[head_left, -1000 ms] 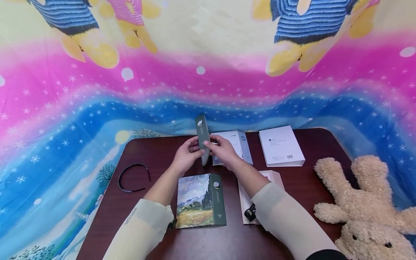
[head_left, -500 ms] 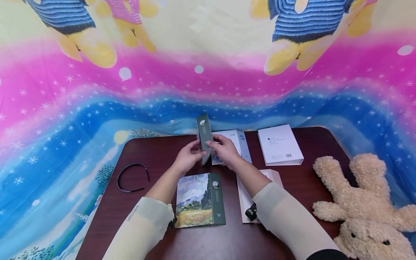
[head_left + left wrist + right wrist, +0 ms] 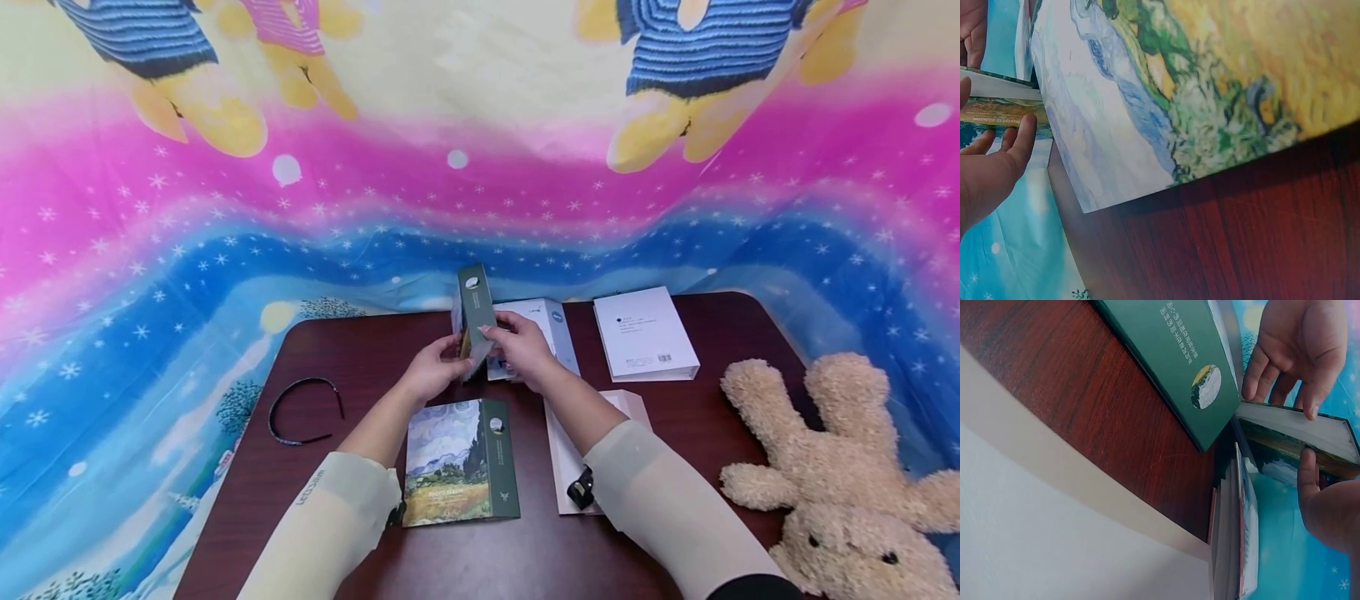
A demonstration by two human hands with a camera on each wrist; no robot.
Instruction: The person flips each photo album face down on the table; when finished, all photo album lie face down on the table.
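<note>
Both hands hold a photo album (image 3: 476, 302) upright on edge near the back of the table, its dark green spine toward me. My left hand (image 3: 432, 368) grips its lower left side, thumb by the spine. My right hand (image 3: 522, 343) grips the right side, thumb on the spine. In the left wrist view, fingers lie along the held album's painted cover (image 3: 1007, 119). The right wrist view shows its white page edges (image 3: 1329, 428) between the two hands. A second photo album (image 3: 450, 467), with a landscape painting and green spine, lies flat in front of the hands.
Behind my right hand lies a white-and-blue book (image 3: 564, 329). A white binder (image 3: 647, 333) is at the back right, and a pale pink book (image 3: 558, 467) lies partly under my right forearm. A headband (image 3: 277, 408) is at left, a plush toy (image 3: 832, 475) at right.
The held album has turned slightly and shifted a little right, so more of its painted cover shows on the left. My left hand has slid lower on it.
</note>
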